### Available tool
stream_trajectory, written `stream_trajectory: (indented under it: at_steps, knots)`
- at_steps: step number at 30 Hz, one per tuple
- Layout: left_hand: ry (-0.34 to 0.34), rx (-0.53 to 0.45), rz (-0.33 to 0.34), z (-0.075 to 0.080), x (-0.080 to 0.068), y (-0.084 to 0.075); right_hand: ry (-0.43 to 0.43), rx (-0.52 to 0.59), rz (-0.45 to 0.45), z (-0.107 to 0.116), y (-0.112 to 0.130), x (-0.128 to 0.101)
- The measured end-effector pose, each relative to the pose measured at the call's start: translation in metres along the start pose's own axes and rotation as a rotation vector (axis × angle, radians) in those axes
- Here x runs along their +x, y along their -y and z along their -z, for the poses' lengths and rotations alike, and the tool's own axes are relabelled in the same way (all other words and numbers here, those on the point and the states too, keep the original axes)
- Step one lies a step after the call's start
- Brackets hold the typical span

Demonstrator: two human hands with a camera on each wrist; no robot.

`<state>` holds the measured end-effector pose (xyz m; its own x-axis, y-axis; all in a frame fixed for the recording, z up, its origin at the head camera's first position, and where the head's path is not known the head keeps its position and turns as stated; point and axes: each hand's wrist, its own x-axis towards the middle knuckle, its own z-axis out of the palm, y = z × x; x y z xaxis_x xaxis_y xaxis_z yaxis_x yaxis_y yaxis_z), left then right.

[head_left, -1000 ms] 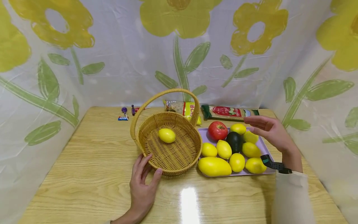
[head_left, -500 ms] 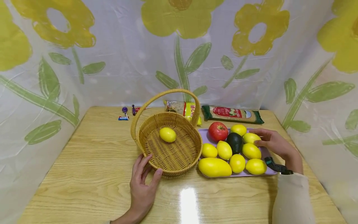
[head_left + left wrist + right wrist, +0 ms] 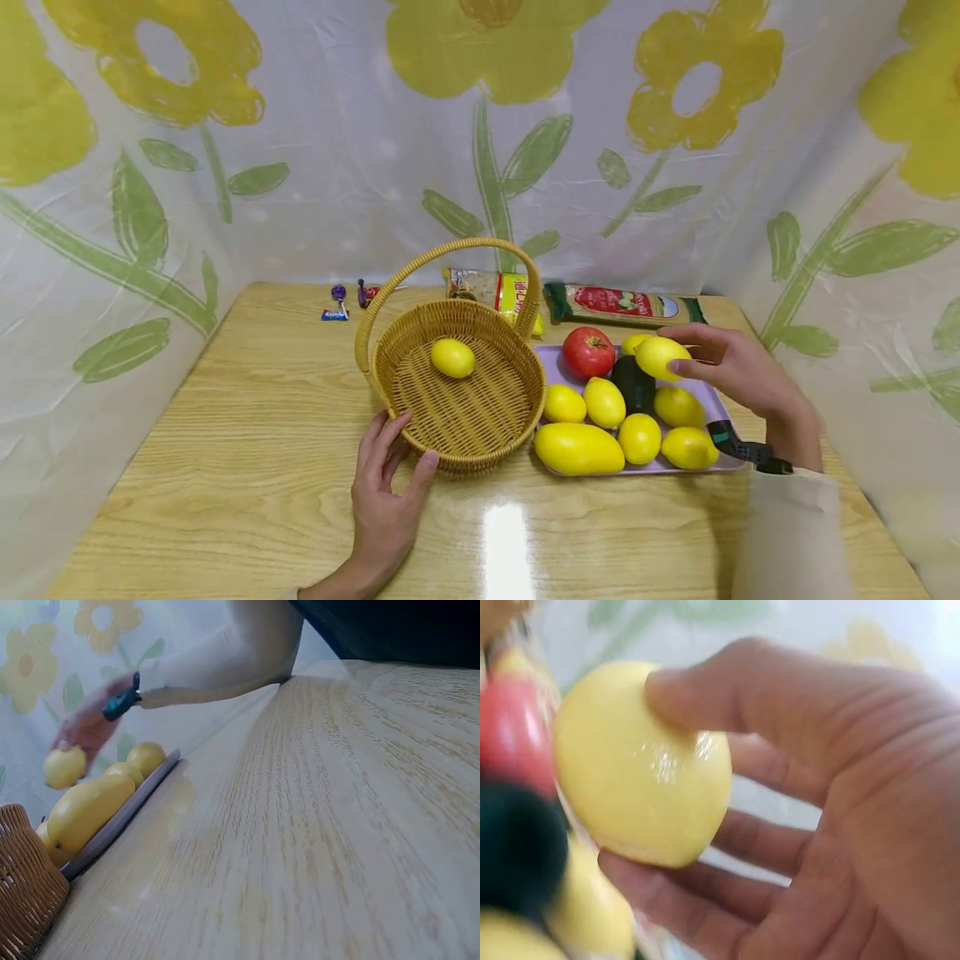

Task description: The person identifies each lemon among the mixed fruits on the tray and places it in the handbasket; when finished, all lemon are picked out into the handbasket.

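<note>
Leftmost of what we have in play, our left hand (image 3: pixel 390 508) lies on the pale wooden table (image 3: pixel 225 467) at its near edge, fingers straight and spread, the tips pressing the near rim of the round woven wicker basket with the arched handle (image 3: pixel 459 392). It grips nothing. Inside the basket, toward its far side, sits one small yellow lemon (image 3: pixel 452 357).

Just right of the basket, touching or nearly touching its wall, lies the lilac rectangular tray (image 3: pixel 551 360), carrying a red tomato (image 3: pixel 588 352), a dark green avocado (image 3: pixel 632 385), a long yellow mango (image 3: pixel 577 447) and several more lemons.

Over the tray's far right part, our right hand (image 3: pixel 738 371) holds a smooth oval yellow lemon (image 3: pixel 660 357), thumb on top and fingers curled beneath, as the right wrist view shows closely (image 3: pixel 641 765). The lemon is lifted clear of the fruit below, its long axis running roughly left to right. The basket lies to the left of this grip, past the tomato and avocado, and the right hand is plainly the nearer one to the lemon.
</note>
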<state>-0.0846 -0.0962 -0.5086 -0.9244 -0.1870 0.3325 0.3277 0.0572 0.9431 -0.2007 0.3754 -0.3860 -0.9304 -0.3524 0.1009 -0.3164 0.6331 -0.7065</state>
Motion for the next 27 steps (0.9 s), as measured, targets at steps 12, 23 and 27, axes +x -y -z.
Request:
stream_trajectory:
  at_steps: [12,23,27]
  knots:
    - [0.008,-0.001,0.017,-0.001,0.001,-0.001,0.275,0.198,0.240,-0.090,0.087,0.043]
    - [0.007,0.003,-0.006,0.001,0.001,0.000,0.280,0.058,0.394,-0.146,0.123,0.049]
    - [0.007,0.012,-0.008,0.001,0.001,0.000,0.279,0.079,0.374,-0.136,0.120,0.047]
